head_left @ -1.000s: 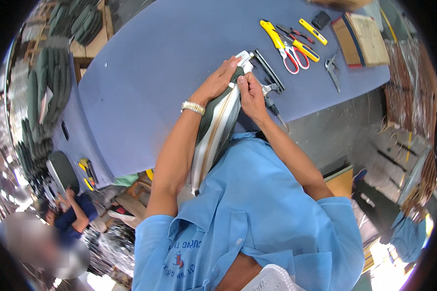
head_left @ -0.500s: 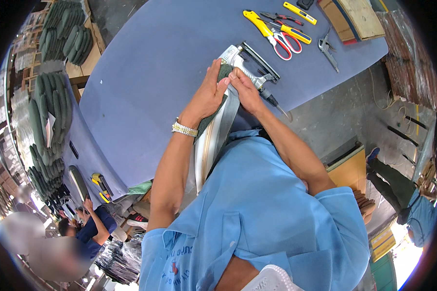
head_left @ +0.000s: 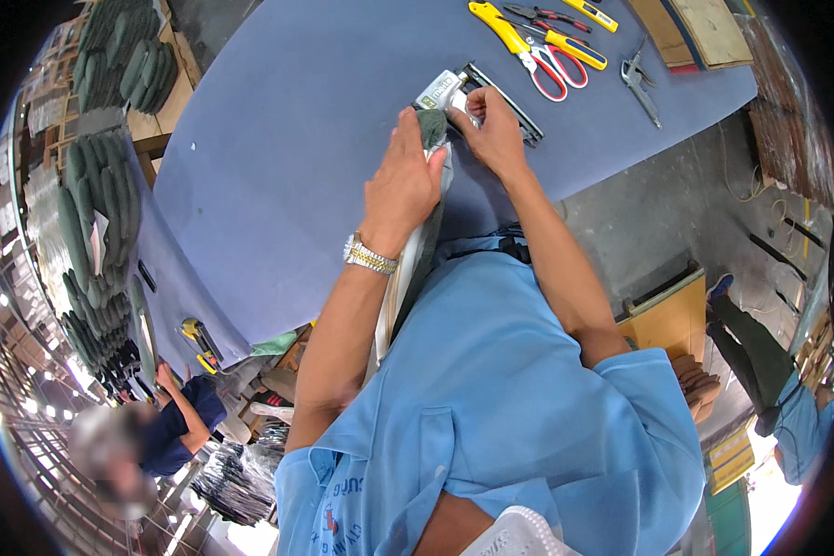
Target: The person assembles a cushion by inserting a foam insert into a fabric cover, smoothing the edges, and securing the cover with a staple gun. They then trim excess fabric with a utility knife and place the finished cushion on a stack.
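On the blue surface (head_left: pixel 296 167) the left hand (head_left: pixel 400 185) lies on a long strip of grey-green and white material (head_left: pixel 415 259), fingers closed around its upper part. The strip runs from the person's chest to the surface edge. Just right, the right hand (head_left: pixel 491 134) pinches the strip's top end against a metal stapler (head_left: pixel 454 93) — beyond lie scissors (head_left: pixel 528 46) and pliers (head_left: pixel 639 79).

The single head view looks steeply down from the person's head, close over their blue shirt (head_left: pixel 519 408) at six o'clock, facing the blue desk (head_left: pixel 296 157) that fills eleven to one o'clock, its fisheye rim bending the shelves (head_left: pixel 93 213) at nine o'clock.
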Tool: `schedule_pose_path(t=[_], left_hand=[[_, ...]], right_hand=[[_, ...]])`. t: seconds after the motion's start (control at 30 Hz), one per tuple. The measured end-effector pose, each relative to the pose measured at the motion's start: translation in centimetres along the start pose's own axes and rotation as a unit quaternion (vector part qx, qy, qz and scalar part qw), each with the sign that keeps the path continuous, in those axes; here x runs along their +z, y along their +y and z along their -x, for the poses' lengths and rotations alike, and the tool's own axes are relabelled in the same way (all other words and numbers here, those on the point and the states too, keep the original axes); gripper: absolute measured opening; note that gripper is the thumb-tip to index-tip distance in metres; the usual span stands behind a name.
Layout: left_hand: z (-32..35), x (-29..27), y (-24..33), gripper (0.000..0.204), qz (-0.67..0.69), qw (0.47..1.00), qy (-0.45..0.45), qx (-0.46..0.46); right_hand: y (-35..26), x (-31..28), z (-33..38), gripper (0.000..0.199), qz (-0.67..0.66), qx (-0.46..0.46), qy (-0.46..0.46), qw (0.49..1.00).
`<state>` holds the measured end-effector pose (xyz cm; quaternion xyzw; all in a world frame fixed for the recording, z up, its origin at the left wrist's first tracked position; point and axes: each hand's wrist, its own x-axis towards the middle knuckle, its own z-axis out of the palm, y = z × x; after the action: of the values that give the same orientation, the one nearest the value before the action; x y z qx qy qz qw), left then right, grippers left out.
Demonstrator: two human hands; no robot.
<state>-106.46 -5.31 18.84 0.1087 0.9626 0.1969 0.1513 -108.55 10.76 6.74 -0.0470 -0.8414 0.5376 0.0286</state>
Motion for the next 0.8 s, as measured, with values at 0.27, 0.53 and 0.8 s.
schedule_pose_path(t=[0.27, 0.53, 0.8], left_hand=[[0.0, 0.3, -0.2, 0.07, 0.002, 1.0, 0.023, 0.004], [0.9, 2.5, 0.1, 0.066, -0.024, 0.992, 0.12, 0.036], [0.5, 2.1, 0.9, 0.068, -0.02, 0.998, 0.054, -0.01]], right_hand=[[1.2, 0.3, -1.6, 0.066, 0.173, 0.023, -0.045, 0.984], [-8.8, -12.9, 2.0, 0.059, -0.073, 0.175, -0.143, 0.971], [-8.7, -11.0, 3.3, 0.062, -0.111, -0.032, -0.173, 0.978]])
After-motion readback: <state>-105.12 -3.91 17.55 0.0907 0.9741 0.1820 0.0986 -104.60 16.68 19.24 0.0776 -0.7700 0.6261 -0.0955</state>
